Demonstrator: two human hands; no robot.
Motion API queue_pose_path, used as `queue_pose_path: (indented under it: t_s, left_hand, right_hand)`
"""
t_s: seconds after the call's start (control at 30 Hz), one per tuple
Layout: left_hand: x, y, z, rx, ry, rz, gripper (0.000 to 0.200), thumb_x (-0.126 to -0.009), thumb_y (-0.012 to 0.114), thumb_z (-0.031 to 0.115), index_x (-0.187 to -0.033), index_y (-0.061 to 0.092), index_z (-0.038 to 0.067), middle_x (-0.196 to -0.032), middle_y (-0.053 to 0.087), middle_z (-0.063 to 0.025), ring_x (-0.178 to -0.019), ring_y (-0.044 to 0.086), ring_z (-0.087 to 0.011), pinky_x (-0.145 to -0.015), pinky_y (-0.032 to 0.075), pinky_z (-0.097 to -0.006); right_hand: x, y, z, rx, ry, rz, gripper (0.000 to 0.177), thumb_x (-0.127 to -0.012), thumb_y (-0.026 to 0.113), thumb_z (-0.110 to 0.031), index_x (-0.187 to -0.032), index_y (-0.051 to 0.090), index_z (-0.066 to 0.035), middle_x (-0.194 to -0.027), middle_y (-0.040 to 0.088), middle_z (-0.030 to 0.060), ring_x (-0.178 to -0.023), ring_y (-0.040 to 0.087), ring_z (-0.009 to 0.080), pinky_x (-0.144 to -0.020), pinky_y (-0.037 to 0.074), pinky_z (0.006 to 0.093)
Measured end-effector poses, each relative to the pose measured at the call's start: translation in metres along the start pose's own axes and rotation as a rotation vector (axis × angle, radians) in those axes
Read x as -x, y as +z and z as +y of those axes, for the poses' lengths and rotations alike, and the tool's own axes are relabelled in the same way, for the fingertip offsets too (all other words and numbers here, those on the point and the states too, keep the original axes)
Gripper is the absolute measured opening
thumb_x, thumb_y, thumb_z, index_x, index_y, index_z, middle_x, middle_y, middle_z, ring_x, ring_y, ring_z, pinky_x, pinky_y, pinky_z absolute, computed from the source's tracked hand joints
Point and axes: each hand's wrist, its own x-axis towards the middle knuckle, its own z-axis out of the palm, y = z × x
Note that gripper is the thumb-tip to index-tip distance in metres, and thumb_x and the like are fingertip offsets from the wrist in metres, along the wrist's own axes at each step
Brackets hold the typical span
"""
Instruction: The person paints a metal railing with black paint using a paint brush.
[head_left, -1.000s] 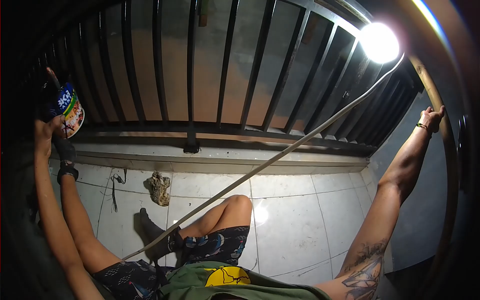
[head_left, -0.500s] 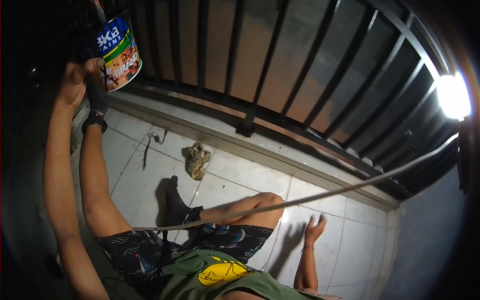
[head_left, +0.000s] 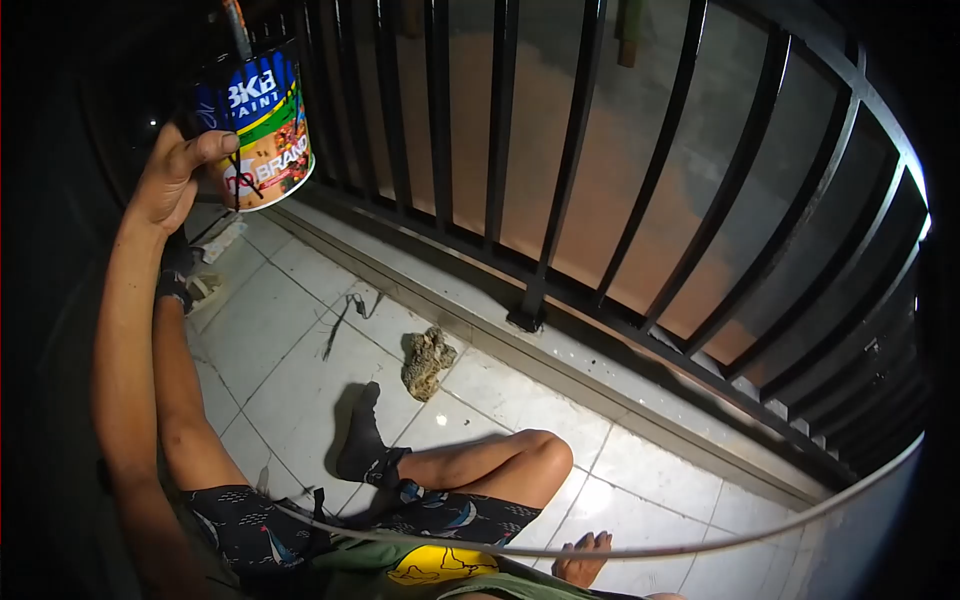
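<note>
My left hand (head_left: 190, 170) is closed round the side of a paint can (head_left: 265, 130), its thumb across the printed front. The can hangs slightly tilted at the upper left, beside the black railing. A stick or brush handle (head_left: 237, 28) rises from its top. Low in the view, right of my bent knee, my right hand (head_left: 583, 558) rests at the white tiled floor (head_left: 640, 500), fingers apart and nothing in them. Between them on the tiles lies a crumpled, stained rag-like lump (head_left: 427, 364).
The black metal railing (head_left: 500, 130) stands on a low ledge (head_left: 590, 370) from upper left to right. A cable (head_left: 700, 548) crosses low over my lap. Dark thin scraps (head_left: 345, 318) lie on the tiles. My legs stretch over the floor.
My left hand and the can have shifted slightly right and down in view. My right hand has gone from raised to low, near the floor. The cable hangs lower, and the lamp has left view.
</note>
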Motion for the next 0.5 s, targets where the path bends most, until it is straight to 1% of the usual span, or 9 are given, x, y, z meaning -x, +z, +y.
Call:
queue_pose_path:
  t_s: [0.03,0.07,0.13,0.23,0.27,0.3,0.37,0.4,0.5]
  left_hand:
    - [-0.003,-0.006,0.004,-0.011,-0.069,-0.024,0.062,-0.071,0.077,0.032,-0.119,0.054,0.000,-0.106,0.061,-0.0037,-0.099,0.057,-0.0139,-0.088,0.043,-0.0292]
    - [0.018,-0.015,0.005,-0.025,-0.023,0.015,0.062,-0.071,0.077,0.032,-0.119,0.054,0.000,-0.106,0.061,-0.0037,-0.099,0.057,-0.0139,-0.088,0.043,-0.0292]
    - [0.029,-0.011,0.012,0.013,0.048,0.030,0.062,-0.070,0.078,0.033,-0.117,0.054,0.000,-0.106,0.061,-0.0053,-0.103,0.055,-0.0160,-0.093,0.040,-0.0311]
    - [0.034,-0.017,0.010,-0.029,0.027,0.063,0.064,-0.070,0.078,0.033,-0.119,0.053,0.001,-0.109,0.060,-0.0066,-0.107,0.053,-0.0177,-0.097,0.037,-0.0327]
    - [0.038,-0.016,0.009,-0.046,0.022,0.134,0.067,-0.070,0.078,0.034,-0.122,0.052,0.000,-0.113,0.059,-0.0073,-0.110,0.051,-0.0183,-0.098,0.037,-0.0334]
    - [0.041,-0.009,0.012,-0.053,0.018,0.135,0.067,-0.070,0.078,0.034,-0.122,0.052,0.000,-0.113,0.059,-0.0073,-0.110,0.051,-0.0183,-0.098,0.037,-0.0334]
    - [0.048,0.012,0.030,-0.014,0.063,0.172,0.062,-0.068,0.078,0.034,-0.114,0.056,0.000,-0.104,0.062,-0.0095,-0.104,0.055,-0.0193,-0.093,0.041,-0.0348]
    - [0.051,0.011,0.031,-0.027,0.041,0.175,0.064,-0.068,0.078,0.033,-0.117,0.055,0.000,-0.107,0.061,-0.0084,-0.105,0.055,-0.0199,-0.095,0.040,-0.0353]
    - [0.052,0.016,0.031,-0.034,0.052,0.207,0.064,-0.069,0.077,0.033,-0.118,0.054,0.000,-0.107,0.061,-0.0080,-0.106,0.055,-0.0203,-0.097,0.039,-0.0351]
  right_hand:
    - [0.003,0.012,0.005,0.028,-0.087,0.087,0.046,-0.083,0.058,-0.023,-0.118,0.045,0.005,-0.127,0.041,0.0355,-0.125,0.033,0.0536,-0.104,0.026,0.0622]
    - [-0.012,0.045,0.004,0.007,-0.111,0.141,0.046,-0.083,0.058,-0.023,-0.118,0.045,0.005,-0.127,0.041,0.0355,-0.125,0.033,0.0536,-0.104,0.026,0.0622]
    - [-0.022,0.068,0.006,-0.009,-0.150,0.182,0.046,-0.083,0.058,-0.023,-0.118,0.046,0.004,-0.126,0.041,0.0354,-0.126,0.034,0.0533,-0.104,0.026,0.0621]
    - [-0.041,0.079,0.010,-0.015,-0.197,0.204,0.045,-0.083,0.058,-0.022,-0.118,0.046,0.003,-0.126,0.041,0.0354,-0.126,0.034,0.0530,-0.104,0.026,0.0620]
    - [-0.044,0.081,0.011,-0.015,-0.208,0.205,0.045,-0.083,0.058,-0.022,-0.118,0.046,0.003,-0.126,0.041,0.0354,-0.126,0.034,0.0529,-0.105,0.026,0.0619]
    - [-0.043,0.082,0.010,-0.014,-0.215,0.204,0.045,-0.083,0.058,-0.022,-0.119,0.046,0.002,-0.126,0.041,0.0353,-0.126,0.034,0.0528,-0.105,0.026,0.0619]
    - [-0.043,0.090,0.004,-0.016,-0.223,0.213,0.044,-0.083,0.058,-0.022,-0.119,0.046,0.002,-0.125,0.042,0.0353,-0.126,0.035,0.0526,-0.105,0.026,0.0618]
    - [-0.043,0.093,0.000,-0.015,-0.227,0.218,0.044,-0.083,0.058,-0.021,-0.119,0.046,0.001,-0.125,0.042,0.0353,-0.126,0.035,0.0525,-0.105,0.026,0.0618]
    - [-0.035,0.094,-0.005,-0.006,-0.243,0.219,0.044,-0.083,0.058,-0.021,-0.119,0.046,0.000,-0.125,0.042,0.0352,-0.126,0.035,0.0521,-0.105,0.026,0.0617]
